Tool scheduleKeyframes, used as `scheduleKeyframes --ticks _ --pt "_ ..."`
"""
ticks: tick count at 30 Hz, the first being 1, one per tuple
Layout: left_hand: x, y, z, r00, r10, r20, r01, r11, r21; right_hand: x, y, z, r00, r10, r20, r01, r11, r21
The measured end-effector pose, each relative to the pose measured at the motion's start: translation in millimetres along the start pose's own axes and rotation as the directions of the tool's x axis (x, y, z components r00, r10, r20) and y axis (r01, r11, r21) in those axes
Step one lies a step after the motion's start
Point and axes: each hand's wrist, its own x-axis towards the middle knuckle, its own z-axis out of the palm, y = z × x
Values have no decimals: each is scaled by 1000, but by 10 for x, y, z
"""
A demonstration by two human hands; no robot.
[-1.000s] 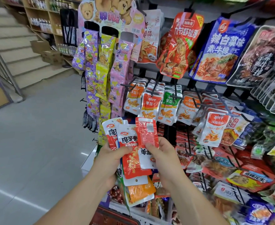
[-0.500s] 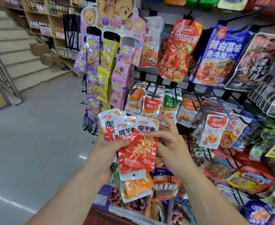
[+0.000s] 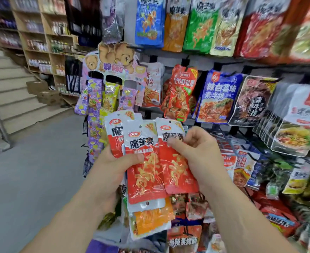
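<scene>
Fanning red packets (image 3: 146, 172) before the rack (image 3: 229, 64).
Your left hand (image 3: 112, 174) clamps them under its thumb, spread so the labels show; your right hand (image 3: 198, 154) pinches the rightmost packet (image 3: 178, 170) near its top, probably to line it up; an orange packet (image 3: 150, 221) hangs beneath.

- Our bare left forearm rises from the lower left, and the wrist is nearly straight.
- Our left hand (image 3: 112, 168) grips a fan of packets (image 3: 146, 172). Its thumb (image 3: 134, 157) lies across the front and its fingers are hidden behind.
- Our bare right forearm comes in from the lower right, angled toward the left one.
- Our right hand (image 3: 199, 156) is curled with its back toward us. Its fingertips (image 3: 172, 142) pinch the rightmost packet (image 3: 178, 170) near the top.
- Our hands sit near each other, apart.
</scene>
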Motion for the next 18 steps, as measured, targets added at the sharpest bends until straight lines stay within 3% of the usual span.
scheduleKeyframes --ticks 4,8,13,18 --pt "158 329 217 996 85 8 -85 996 -22 202 -366 -160 997 5 73 -15 990 139" --pt "291 693 451 983 171 73 -168 985 -39 341 -803 -468 986 -138 91 145 987 -74" --pt "517 1073 771 945 290 150 -290 957 -22 626 -1267 -873 960 -254 -117 247 966 -70" --pt "689 1322 1226 902 367 227 -369 929 -36 1058 -1831 -1311 876 -404 -263 343 906 -247"
